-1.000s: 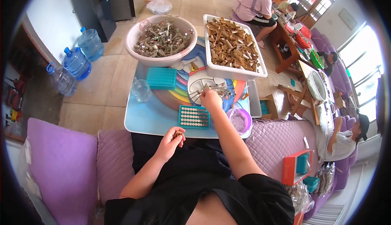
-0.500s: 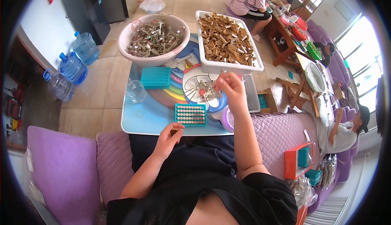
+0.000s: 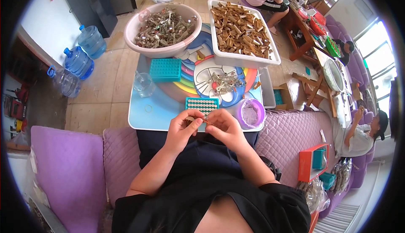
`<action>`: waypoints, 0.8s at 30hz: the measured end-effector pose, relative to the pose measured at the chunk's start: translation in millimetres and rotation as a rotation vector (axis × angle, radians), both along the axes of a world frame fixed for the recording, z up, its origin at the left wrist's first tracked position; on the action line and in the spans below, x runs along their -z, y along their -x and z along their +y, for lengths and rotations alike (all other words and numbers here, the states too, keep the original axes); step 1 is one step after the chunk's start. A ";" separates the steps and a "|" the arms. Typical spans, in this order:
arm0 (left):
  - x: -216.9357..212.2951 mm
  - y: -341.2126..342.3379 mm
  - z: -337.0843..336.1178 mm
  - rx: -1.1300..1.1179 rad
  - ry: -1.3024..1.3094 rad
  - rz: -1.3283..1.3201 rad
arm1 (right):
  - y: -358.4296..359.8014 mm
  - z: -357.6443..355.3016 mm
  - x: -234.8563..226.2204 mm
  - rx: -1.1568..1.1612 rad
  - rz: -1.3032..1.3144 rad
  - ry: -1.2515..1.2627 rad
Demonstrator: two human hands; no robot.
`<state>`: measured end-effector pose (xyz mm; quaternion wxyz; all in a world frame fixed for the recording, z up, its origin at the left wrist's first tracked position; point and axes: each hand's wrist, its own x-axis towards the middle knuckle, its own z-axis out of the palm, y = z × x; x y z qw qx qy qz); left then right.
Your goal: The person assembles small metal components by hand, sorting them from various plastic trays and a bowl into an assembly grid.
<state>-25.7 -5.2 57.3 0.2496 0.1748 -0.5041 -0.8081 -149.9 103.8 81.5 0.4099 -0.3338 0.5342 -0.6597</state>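
My left hand [image 3: 180, 132] and my right hand [image 3: 227, 128] are close together at the table's near edge, fingers bent inward. In the left fingers is a small brown curled piece [image 3: 190, 119]. My right fingertips pinch a thin brownish bit, too small to name, against it. Just beyond the hands sits a teal rack [image 3: 202, 103] filled with rows of round white tops, its near part hidden by my fingers. A purple tub [image 3: 261, 114] with a pale powdery inside stands right of my right hand. Farther in lies a loose heap of small thin pieces [image 3: 228, 83].
A pink basin [image 3: 134, 43] of dry greyish bundles and a white tray [image 3: 276, 58] of brown curled pieces stand at the far side. A second teal rack [image 3: 165, 70] and a clear cup [image 3: 144, 86] are on the left. Other people sit at tables to the right.
My right hand has come back from the heap by the white tray and met my left hand at the near edge. The left hand has moved slightly right; the purple tub is now uncovered.
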 end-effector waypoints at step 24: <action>27.8 -0.9 11.2 0.075 0.033 0.143 | -13.3 1.5 18.1 0.069 -0.095 -0.004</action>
